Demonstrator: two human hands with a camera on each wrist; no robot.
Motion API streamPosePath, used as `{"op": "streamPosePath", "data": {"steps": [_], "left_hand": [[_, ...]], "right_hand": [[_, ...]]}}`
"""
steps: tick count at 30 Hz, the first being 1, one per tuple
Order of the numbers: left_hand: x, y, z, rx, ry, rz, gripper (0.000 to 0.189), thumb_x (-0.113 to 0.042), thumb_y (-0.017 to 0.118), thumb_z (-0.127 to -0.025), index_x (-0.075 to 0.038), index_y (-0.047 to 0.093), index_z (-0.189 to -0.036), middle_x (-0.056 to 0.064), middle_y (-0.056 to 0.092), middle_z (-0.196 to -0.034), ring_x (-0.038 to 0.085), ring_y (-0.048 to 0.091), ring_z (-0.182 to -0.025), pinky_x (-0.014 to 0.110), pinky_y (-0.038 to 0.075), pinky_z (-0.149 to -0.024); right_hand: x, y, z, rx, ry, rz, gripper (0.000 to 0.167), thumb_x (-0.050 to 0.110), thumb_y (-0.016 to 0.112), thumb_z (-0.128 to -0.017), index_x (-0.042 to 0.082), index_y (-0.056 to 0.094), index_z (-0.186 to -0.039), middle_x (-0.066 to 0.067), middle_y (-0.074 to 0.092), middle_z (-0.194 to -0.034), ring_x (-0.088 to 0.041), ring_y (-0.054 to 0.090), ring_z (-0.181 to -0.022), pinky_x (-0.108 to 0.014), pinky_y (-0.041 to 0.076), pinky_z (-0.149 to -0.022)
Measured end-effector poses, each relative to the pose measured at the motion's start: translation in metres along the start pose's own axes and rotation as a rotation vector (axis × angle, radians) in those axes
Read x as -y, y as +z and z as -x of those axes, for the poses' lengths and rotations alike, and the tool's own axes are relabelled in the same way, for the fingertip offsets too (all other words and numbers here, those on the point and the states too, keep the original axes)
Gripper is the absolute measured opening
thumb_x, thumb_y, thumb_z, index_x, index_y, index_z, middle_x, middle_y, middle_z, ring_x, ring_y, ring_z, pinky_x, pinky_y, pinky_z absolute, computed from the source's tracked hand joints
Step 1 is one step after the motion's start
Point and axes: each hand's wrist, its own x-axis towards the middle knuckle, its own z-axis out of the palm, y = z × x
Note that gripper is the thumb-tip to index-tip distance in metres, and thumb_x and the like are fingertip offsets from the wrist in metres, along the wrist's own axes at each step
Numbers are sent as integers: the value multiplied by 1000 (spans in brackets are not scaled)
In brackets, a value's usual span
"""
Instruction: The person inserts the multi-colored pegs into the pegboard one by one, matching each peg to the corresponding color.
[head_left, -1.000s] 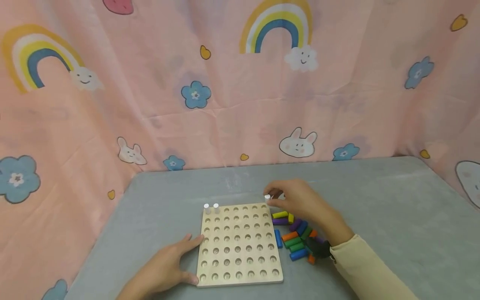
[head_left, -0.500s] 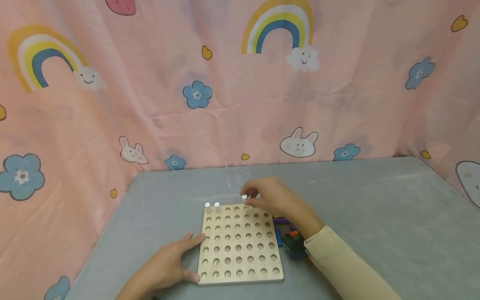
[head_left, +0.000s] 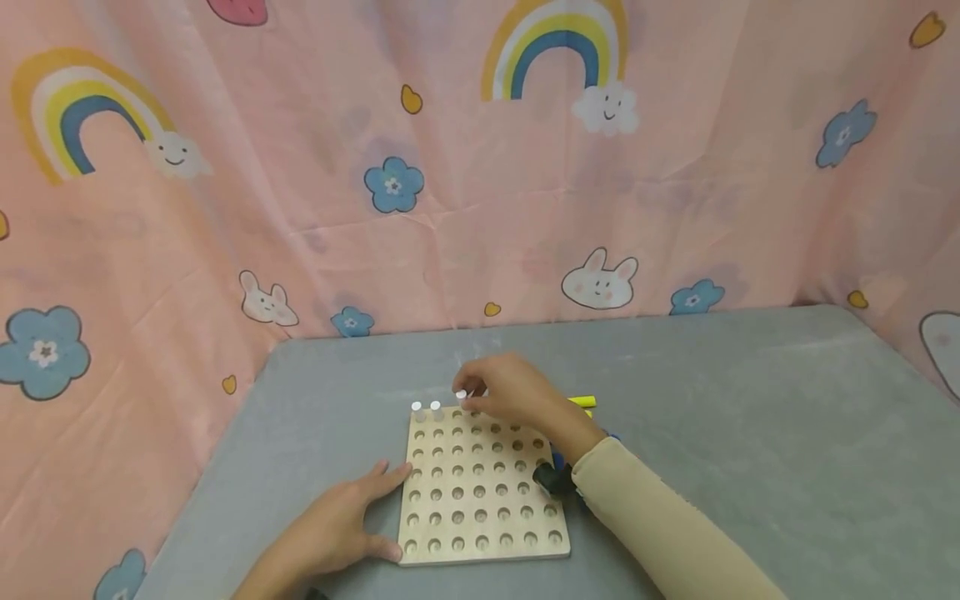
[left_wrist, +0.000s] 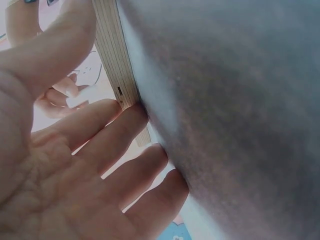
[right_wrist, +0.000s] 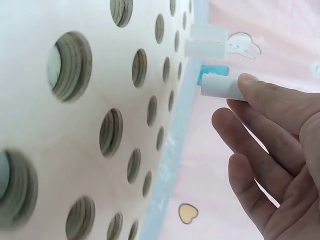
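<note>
In the head view a pale wooden board with rows of round holes lies on the grey table. Two white pegs, one at the back left corner and its neighbour, stand upright in the back row. Just right of them, my right hand pinches a third white peg between thumb and index finger, its free end pointing at the board in the right wrist view. My left hand rests along the board's left edge, fingers extended; in the left wrist view its fingertips meet the board's side.
Beside the board's right edge, yellow pegs and a blue peg show past the right forearm, which hides the rest of the pile. Grey tabletop extends right, up to a pink patterned curtain behind.
My right hand has carried the white peg leftward along the board's back row, from the right corner to near the two standing pegs. The left hand has stayed at the left edge.
</note>
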Motion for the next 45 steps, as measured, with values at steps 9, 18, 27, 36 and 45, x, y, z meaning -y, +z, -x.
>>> {"op": "streamPosePath", "data": {"steps": [9, 18, 27, 36, 45], "left_hand": [[1, 2, 1, 2, 28, -1, 99, -42, 90, -58, -25, 50, -147, 28, 43, -151, 48, 49, -133, 63, 42, -106], [4, 3, 2, 0, 46, 4, 100, -43, 89, -58, -23, 49, -148, 30, 43, -150, 48, 49, -133, 62, 42, -106], [3, 3, 1, 11, 33, 19, 100, -43, 89, -59, -25, 48, -149, 28, 42, -152, 48, 48, -134, 62, 41, -107], [4, 4, 1, 23, 11, 16, 101, -43, 89, -58, -26, 47, -149, 27, 41, -153, 47, 48, -135, 63, 40, -107], [1, 1, 1, -12, 37, 11, 99, -42, 89, -59, -25, 49, -148, 28, 42, -152, 48, 48, -134, 63, 40, -107]], "right_hand": [[-1, 12, -11, 34, 1, -6, 17, 17, 74, -90, 17, 73, -108, 2, 76, -102, -13, 69, -94, -34, 55, -87], [1, 17, -17, 60, 44, -20, 17, 19, 75, -90, 20, 74, -107, 4, 75, -102, -10, 67, -94, -32, 54, -88], [2, 18, -15, 85, 49, -45, 15, 15, 74, -89, 22, 74, -103, 3, 75, -99, -9, 66, -89, -30, 54, -82], [-2, 22, -13, 109, 77, -76, 14, 18, 73, -90, 23, 74, -103, 3, 75, -102, -11, 67, -94, -31, 54, -84], [-5, 3, 1, 111, 68, -89, 35, 30, 69, -94, 22, 68, -128, 3, 72, -123, -17, 69, -109, -36, 55, -91]]}}
